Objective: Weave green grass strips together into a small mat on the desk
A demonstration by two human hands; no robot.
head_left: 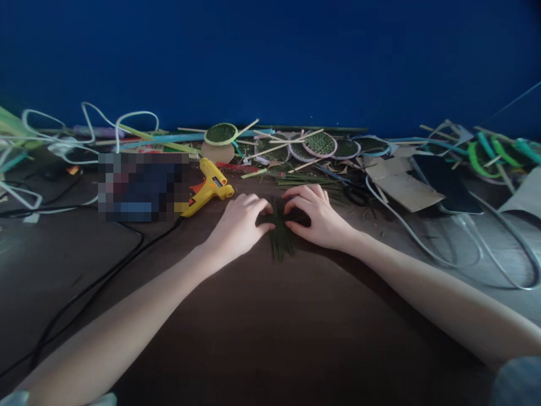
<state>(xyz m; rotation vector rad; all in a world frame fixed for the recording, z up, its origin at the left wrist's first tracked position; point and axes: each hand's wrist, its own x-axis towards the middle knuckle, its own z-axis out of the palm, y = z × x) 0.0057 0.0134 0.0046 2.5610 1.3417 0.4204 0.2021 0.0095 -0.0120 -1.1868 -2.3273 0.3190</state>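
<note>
A small bundle of dark green leaf strips (279,239) lies on the brown table in front of me, some strips running towards me and others crossing sideways. My left hand (240,224) is at its left edge, thumb and fingers curled in a pinch on the strips. From the opposite side my right hand (318,217) pinches the right edge in the same way, the thumb nearer to me than the fingers. The fingertips partly hide where the strips cross. Close behind my left hand lies a yellow glue gun (210,183).
Behind the hands, loose green strips (308,179), round woven pieces with coloured rims (320,144) and thin sticks are strewn along the blue wall (270,62). Cardboard (406,183), a dark phone (446,183) and a white cable (416,241) lie right. Black cords (91,293) cross the left side.
</note>
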